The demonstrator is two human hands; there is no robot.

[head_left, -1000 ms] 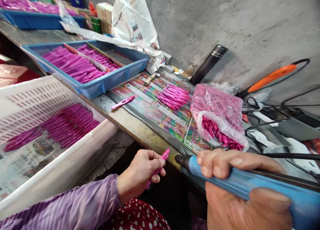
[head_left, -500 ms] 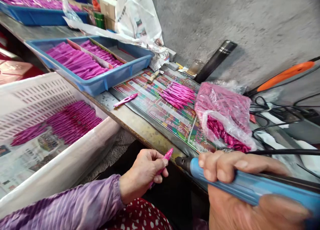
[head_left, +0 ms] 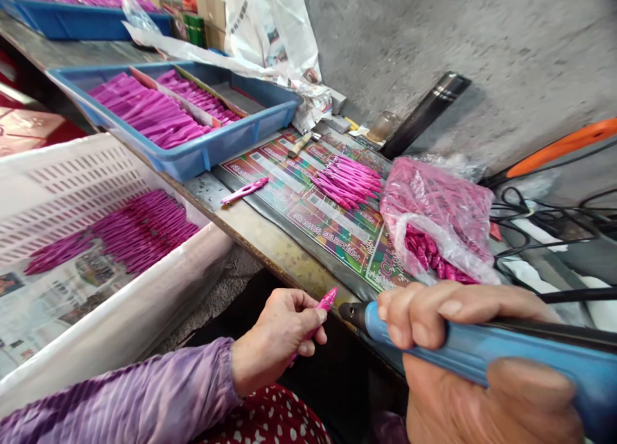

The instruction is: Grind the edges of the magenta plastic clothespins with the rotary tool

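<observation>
Between the thumb and fingers of my left hand (head_left: 284, 335) is a pink pen (head_left: 328, 299), its pointed end sticking out up and to the right; the rest is mostly covered by my fingers. My right hand (head_left: 463, 354) is wrapped around a blue electric screwdriver (head_left: 475, 357) with a black nose. That nose points left, close to the pen's tip but apart from it. Both hands are at the table's front edge. Beyond them, a bundle of pink pens (head_left: 348, 182) lies on a printed sheet (head_left: 332, 241), and a single pink piece (head_left: 245, 191) rests further left.
A clear plastic bag (head_left: 436, 203) of pink parts sits behind the screwdriver. Blue trays (head_left: 193, 164) with pink pieces stand at the left back. A white basket (head_left: 159, 315) holding pink pens is left of the table. Black cables (head_left: 523, 216) and an orange-handled tool (head_left: 563, 147) lie right.
The view has shifted slightly. Both hands keep their grips, and the pen and screwdriver stay in nearly the same positions, still apart.
</observation>
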